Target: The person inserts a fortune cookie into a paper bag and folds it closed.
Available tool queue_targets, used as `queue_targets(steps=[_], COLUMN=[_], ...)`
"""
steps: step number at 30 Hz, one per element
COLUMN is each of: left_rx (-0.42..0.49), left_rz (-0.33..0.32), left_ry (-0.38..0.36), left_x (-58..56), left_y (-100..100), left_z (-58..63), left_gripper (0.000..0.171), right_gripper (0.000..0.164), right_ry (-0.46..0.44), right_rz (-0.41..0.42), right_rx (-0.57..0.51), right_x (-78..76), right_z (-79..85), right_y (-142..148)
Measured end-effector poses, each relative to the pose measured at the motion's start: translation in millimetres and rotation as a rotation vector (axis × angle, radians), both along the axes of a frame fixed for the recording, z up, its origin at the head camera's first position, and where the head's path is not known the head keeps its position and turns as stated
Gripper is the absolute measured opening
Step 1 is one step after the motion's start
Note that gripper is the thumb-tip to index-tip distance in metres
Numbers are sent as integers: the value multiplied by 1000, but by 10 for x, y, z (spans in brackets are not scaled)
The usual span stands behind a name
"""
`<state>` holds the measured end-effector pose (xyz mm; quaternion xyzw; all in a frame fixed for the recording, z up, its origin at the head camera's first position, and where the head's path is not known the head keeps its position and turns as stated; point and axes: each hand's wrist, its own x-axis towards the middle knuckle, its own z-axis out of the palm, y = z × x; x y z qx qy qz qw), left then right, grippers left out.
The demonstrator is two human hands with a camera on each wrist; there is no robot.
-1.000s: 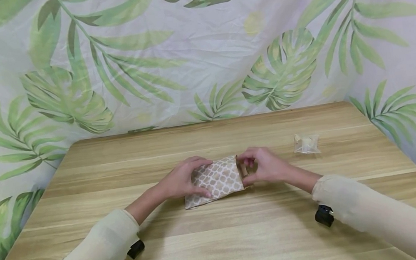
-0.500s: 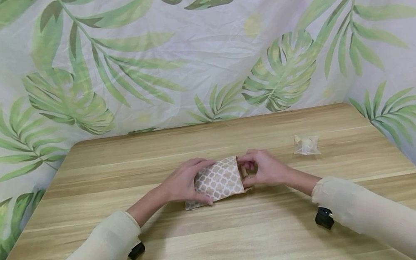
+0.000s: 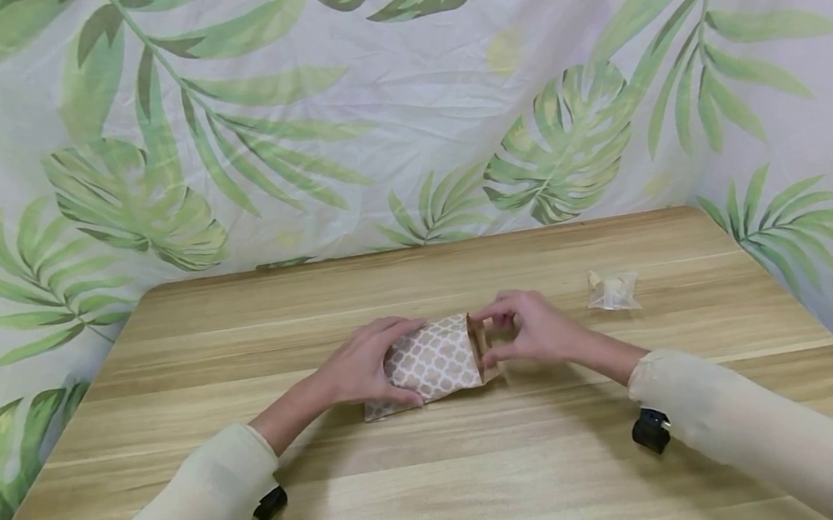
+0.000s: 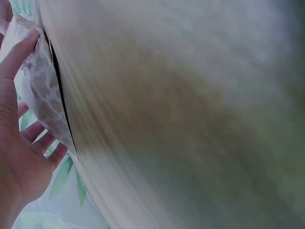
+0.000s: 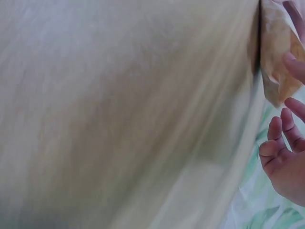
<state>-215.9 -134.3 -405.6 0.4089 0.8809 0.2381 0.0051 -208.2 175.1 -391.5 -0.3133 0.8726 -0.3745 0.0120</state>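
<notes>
A small flat paper bag (image 3: 433, 359) with a white and tan lattice pattern lies on the table, its brown open mouth facing right. My left hand (image 3: 366, 361) grips the bag's left half, thumb at the near edge and fingers over the far edge. In the left wrist view the patterned paper (image 4: 47, 90) bulges between thumb and fingers. At the mouth, my right hand (image 3: 532, 328) has its index finger at the far corner and its thumb at the brown inner paper, the two spread apart. The right wrist view shows the brown paper (image 5: 276, 52) beside the thumb; the other fingers curl loosely.
A small clear plastic bag (image 3: 613, 290) with pale contents lies at the back right of the wooden table (image 3: 446, 491). A leaf-print cloth (image 3: 419, 126) hangs behind the table. Dark wrist cameras show below both sleeves.
My right hand has drawn slightly back from the mouth, and its fingers show more outside the rim. The bag's mouth gapes wider, with more brown paper visible. The left hand keeps its grip.
</notes>
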Motion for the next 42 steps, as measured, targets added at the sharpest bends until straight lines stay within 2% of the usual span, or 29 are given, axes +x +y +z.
queue_targets(steps=[5, 11, 18, 23, 34, 42], left_rx=[-4, 1, 19, 37, 48, 53], left_rz=[14, 9, 2, -1, -10, -14], left_ry=[-8, -17, -30, -40, -37, -36], left_x=[5, -3, -11, -5, -19, -22], left_y=[-19, -42, -52, -57, -67, -64], left_z=[14, 6, -8, -5, -25, -12], left_gripper=[103, 101, 100, 99, 99, 99], right_gripper=[46, 38, 36, 36, 46, 67], right_ry=[44, 96, 91, 130, 76, 45], right_rz=[-38, -125, -224, -264, -289, -293], right_rx=[22, 98, 158, 165, 196, 242], right_x=[-18, -38, -76, -105, -138, -212], right_z=[64, 158, 230, 275, 278, 242], right_y=[152, 373, 649, 825, 1161, 1385])
